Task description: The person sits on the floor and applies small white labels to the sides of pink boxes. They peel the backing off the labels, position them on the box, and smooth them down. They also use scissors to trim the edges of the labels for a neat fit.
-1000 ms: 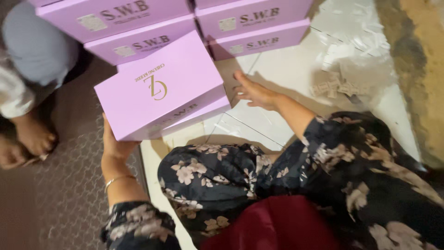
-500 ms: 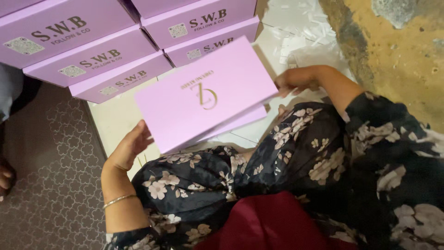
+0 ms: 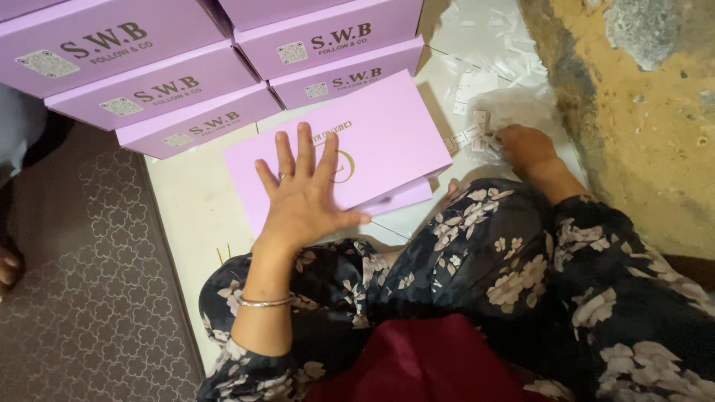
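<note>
A flat lilac box (image 3: 387, 141) with a gold emblem on its lid lies on the white floor in front of my knees. My left hand (image 3: 305, 193) rests flat on its lid, fingers spread, a ring on one finger and a bangle at the wrist. My right hand (image 3: 521, 145) reaches to the right of the box into a heap of small white paper slips (image 3: 488, 123) on clear plastic; its fingers are curled among them and I cannot tell whether it holds one.
Stacks of lilac boxes (image 3: 149, 82) with dark lettering stand just behind the flat box. A rough yellow wall (image 3: 640, 112) rises at the right. A grey patterned mat (image 3: 82, 298) covers the floor at the left, where another person's foot (image 3: 9, 264) shows.
The lilac box was held up in both hands; now it lies on the floor. My left hand has moved on top of it, and my right hand has gone to the paper slips.
</note>
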`<action>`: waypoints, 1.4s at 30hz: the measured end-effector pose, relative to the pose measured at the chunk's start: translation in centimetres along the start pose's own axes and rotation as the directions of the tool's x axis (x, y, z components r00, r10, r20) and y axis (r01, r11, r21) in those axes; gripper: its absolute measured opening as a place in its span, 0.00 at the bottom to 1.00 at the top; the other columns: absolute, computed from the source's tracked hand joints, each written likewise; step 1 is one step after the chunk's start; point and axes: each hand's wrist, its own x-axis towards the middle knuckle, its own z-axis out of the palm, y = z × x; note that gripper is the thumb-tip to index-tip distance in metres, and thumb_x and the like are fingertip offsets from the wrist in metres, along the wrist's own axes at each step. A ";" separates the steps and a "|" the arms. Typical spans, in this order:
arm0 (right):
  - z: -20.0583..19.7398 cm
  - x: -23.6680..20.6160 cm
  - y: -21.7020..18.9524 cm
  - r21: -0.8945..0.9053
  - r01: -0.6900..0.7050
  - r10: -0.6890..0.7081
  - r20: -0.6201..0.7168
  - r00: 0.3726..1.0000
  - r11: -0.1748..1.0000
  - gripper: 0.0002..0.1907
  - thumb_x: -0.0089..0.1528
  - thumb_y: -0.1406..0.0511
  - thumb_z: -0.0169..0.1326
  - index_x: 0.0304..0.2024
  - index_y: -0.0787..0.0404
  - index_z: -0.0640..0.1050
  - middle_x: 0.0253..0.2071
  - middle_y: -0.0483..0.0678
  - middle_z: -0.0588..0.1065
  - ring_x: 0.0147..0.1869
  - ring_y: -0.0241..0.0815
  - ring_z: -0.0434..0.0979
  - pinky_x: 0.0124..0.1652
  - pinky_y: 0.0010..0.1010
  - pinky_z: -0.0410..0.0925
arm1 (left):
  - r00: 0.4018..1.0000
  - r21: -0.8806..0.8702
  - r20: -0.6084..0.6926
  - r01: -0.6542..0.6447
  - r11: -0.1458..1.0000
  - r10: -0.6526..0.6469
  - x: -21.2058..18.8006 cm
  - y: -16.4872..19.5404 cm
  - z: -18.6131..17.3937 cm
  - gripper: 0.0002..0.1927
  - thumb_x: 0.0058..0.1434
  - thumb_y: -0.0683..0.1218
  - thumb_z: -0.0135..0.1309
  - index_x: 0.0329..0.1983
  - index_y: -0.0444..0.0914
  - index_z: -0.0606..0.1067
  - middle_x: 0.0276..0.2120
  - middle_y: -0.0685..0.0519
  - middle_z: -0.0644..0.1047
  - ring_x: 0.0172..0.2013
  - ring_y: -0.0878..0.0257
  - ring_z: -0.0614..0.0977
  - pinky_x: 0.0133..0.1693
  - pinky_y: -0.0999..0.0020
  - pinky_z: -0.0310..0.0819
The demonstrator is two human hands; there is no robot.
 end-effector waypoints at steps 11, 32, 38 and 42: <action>-1.7 1.4 -0.4 0.281 -0.080 0.067 0.058 0.996 0.956 0.22 0.57 0.59 0.58 0.54 0.56 0.80 0.48 0.57 0.80 0.52 0.59 0.80 0.50 0.46 0.71 | 0.995 0.032 -0.091 -0.035 0.999 0.038 -3.4 -0.9 1.8 0.63 0.35 0.58 0.76 0.74 0.50 0.55 0.75 0.43 0.45 0.73 0.37 0.40 0.62 0.20 0.33; -0.5 3.1 -2.2 0.151 0.232 -0.233 -0.007 0.972 0.961 0.17 0.59 0.57 0.58 0.48 0.56 0.81 0.47 0.50 0.76 0.51 0.54 0.77 0.50 0.43 0.70 | 1.000 0.033 -0.029 -0.006 0.999 0.007 -2.7 -4.0 0.3 0.66 0.28 0.53 0.77 0.73 0.55 0.57 0.76 0.49 0.47 0.74 0.44 0.42 0.66 0.28 0.30; -2.1 2.8 -2.7 0.524 0.126 -0.104 -0.072 0.992 0.842 0.22 0.55 0.56 0.66 0.45 0.62 0.79 0.40 0.54 0.79 0.44 0.53 0.80 0.44 0.40 0.71 | 1.000 0.021 -0.028 -0.008 1.000 0.009 -2.9 -4.1 0.3 0.66 0.27 0.53 0.78 0.73 0.55 0.57 0.75 0.49 0.47 0.74 0.44 0.42 0.66 0.28 0.30; -2.7 2.5 -2.5 0.535 -0.146 0.066 0.165 0.984 0.832 0.19 0.59 0.56 0.65 0.41 0.65 0.80 0.34 0.58 0.80 0.37 0.54 0.80 0.38 0.41 0.71 | 0.999 0.023 -0.034 -0.015 1.000 0.016 -3.2 -4.1 0.3 0.67 0.27 0.55 0.78 0.73 0.54 0.57 0.76 0.49 0.47 0.74 0.44 0.42 0.66 0.28 0.30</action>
